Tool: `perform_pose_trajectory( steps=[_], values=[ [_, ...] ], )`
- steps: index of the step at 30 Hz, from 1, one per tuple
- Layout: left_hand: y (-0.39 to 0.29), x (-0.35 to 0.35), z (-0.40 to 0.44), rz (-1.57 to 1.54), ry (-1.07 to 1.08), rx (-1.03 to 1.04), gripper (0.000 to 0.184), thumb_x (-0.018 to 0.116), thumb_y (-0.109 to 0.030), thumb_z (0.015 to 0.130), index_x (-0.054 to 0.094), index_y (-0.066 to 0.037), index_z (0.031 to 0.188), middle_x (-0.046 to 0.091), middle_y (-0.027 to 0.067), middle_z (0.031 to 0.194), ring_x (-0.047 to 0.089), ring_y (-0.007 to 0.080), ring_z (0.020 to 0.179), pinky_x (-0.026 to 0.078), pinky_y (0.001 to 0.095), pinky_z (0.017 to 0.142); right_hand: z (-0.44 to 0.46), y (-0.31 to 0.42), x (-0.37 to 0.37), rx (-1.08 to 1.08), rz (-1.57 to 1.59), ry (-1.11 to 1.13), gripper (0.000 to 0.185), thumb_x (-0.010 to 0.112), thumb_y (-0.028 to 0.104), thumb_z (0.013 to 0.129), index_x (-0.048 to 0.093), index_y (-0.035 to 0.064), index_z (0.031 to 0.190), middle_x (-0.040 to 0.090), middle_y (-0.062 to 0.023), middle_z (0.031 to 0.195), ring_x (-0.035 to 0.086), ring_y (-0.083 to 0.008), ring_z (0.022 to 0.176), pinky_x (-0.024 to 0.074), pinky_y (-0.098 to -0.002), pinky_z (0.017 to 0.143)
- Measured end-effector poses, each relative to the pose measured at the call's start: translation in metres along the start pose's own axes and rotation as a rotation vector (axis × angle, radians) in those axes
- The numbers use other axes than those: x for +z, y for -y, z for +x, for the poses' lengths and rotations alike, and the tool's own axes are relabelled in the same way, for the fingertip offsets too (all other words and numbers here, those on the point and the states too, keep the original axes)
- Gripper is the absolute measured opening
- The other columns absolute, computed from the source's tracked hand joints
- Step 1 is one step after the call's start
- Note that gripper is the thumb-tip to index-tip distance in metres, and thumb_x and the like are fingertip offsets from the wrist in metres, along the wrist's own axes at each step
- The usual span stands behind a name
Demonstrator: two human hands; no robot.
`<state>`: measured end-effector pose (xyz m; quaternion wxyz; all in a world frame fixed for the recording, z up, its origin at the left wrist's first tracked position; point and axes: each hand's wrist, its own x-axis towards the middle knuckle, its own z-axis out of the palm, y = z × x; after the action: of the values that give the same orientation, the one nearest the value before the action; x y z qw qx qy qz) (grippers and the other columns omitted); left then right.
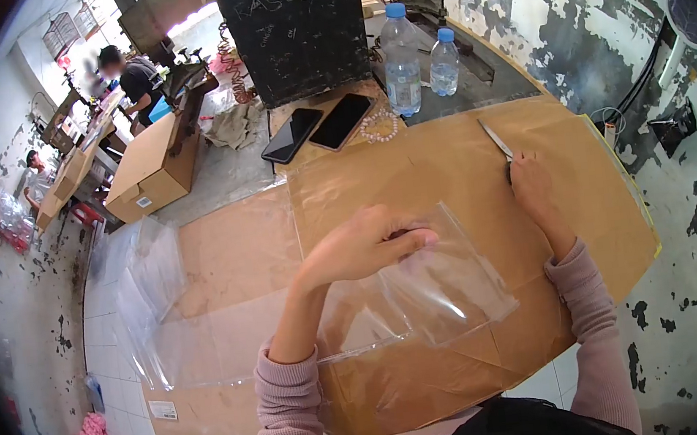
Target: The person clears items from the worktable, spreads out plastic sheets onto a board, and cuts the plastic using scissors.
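Observation:
My left hand is closed, thumb against curled fingers, at the upper edge of a clear plastic bag. The bag lies flat on brown paper in front of me, its right end slightly raised and shiny. A longer clear plastic sheet runs to the left beneath my left forearm and bunches up at the table's left edge. Away to the right, my right hand rests on the brown paper, wrapped round scissors. Their slim metal blades point away from me; the handles are hidden in my fingers.
Brown paper covers the table. Behind it lie two phones, a bead bracelet and two water bottles. A black panel stands at the back. A cardboard box sits back left; people work beyond it.

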<state>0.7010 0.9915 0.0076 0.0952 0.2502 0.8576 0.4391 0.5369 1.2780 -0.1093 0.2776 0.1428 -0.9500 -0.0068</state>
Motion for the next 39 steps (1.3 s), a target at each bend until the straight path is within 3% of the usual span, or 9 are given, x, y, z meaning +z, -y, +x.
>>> perform_pose_trajectory(
  steps=[3,7,13,17,22,25,29,31,39],
  values=[
    [0.001,0.011,0.005,-0.072,-0.098,0.048,0.021,0.052,-0.023,0.091,0.062,-0.004,0.087,0.050,0.0014,0.055,0.045,0.0081,0.051,0.036,0.0260,0.048,0.000,0.001,-0.018,-0.116,-0.067,0.083,0.018,0.054,0.014,0.085,0.057,-0.0036,0.087,0.060,-0.0152,0.082,0.057,-0.0312,0.075,0.0489,-0.0386,0.064],
    [-0.015,0.026,0.011,-0.201,-0.141,0.010,0.016,0.053,-0.017,0.089,0.063,-0.005,0.091,0.051,0.0022,0.054,0.045,0.0099,0.047,0.036,0.0267,0.047,0.002,0.052,-0.131,-0.170,1.213,0.287,0.020,0.056,0.018,0.089,0.060,-0.0010,0.085,0.061,-0.0068,0.077,0.057,-0.0133,0.067,0.0474,-0.0272,0.059],
    [-0.016,0.045,0.017,0.154,-0.419,0.142,0.013,0.057,-0.015,0.087,0.066,-0.005,0.084,0.049,0.0067,0.052,0.047,0.0153,0.044,0.038,0.0279,0.046,-0.019,0.071,-0.164,-0.136,1.371,0.438,0.021,0.055,0.017,0.090,0.057,-0.0016,0.082,0.056,-0.0041,0.066,0.053,-0.0063,0.060,0.0437,-0.0230,0.053],
    [-0.031,0.047,0.007,0.275,-0.579,0.126,0.013,0.059,-0.015,0.086,0.066,-0.005,0.083,0.055,0.0099,0.056,0.050,0.0192,0.043,0.038,0.0292,0.045,-0.029,0.062,-0.145,0.023,1.325,0.386,0.018,0.054,0.016,0.091,0.057,-0.0004,0.084,0.052,-0.0025,0.064,0.051,-0.0057,0.060,0.0425,-0.0216,0.054],
    [-0.031,0.046,0.007,0.270,-0.519,0.181,0.012,0.060,-0.015,0.085,0.067,-0.006,0.084,0.061,0.0102,0.062,0.053,0.0203,0.044,0.040,0.0288,0.045,-0.040,0.064,-0.162,-0.025,1.534,0.216,0.017,0.051,0.014,0.092,0.055,0.0005,0.082,0.053,-0.0037,0.072,0.051,-0.0059,0.068,0.0414,-0.0226,0.058],
    [-0.031,0.054,0.012,0.233,-0.446,0.189,0.011,0.060,-0.015,0.085,0.068,-0.007,0.085,0.062,0.0100,0.064,0.053,0.0202,0.044,0.041,0.0281,0.046,-0.038,0.062,-0.167,-0.278,1.400,0.249,0.015,0.052,0.012,0.091,0.054,0.0005,0.082,0.054,-0.0045,0.078,0.051,-0.0078,0.070,0.0422,-0.0240,0.061],
    [-0.020,0.067,0.018,0.224,-0.506,0.267,0.012,0.059,-0.022,0.086,0.066,-0.012,0.084,0.057,0.0089,0.055,0.054,0.0263,0.045,0.039,0.0342,0.042,-0.045,0.063,-0.162,-0.175,1.454,0.264,0.013,0.053,0.008,0.089,0.052,0.0004,0.079,0.052,-0.0046,0.073,0.049,-0.0112,0.064,0.0420,-0.0254,0.059],
    [-0.023,0.070,0.017,0.235,-0.526,0.259,0.012,0.059,-0.021,0.086,0.067,-0.012,0.084,0.056,0.0096,0.055,0.052,0.0254,0.043,0.039,0.0335,0.042,-0.052,0.066,-0.157,-0.033,1.593,0.232,0.014,0.053,0.007,0.088,0.049,0.0002,0.076,0.050,-0.0061,0.068,0.048,-0.0131,0.061,0.0404,-0.0268,0.056],
    [0.001,0.026,0.018,-0.172,-0.808,-0.010,0.025,0.053,-0.024,0.090,0.067,-0.005,0.081,0.046,0.0021,0.047,0.041,0.0051,0.041,0.031,0.0257,0.042,-0.107,0.022,-0.153,0.090,0.816,0.156,0.015,0.056,0.005,0.080,0.046,0.0007,0.071,0.045,-0.0128,0.058,0.045,-0.0223,0.050,0.0354,-0.0342,0.048]
  ],
)
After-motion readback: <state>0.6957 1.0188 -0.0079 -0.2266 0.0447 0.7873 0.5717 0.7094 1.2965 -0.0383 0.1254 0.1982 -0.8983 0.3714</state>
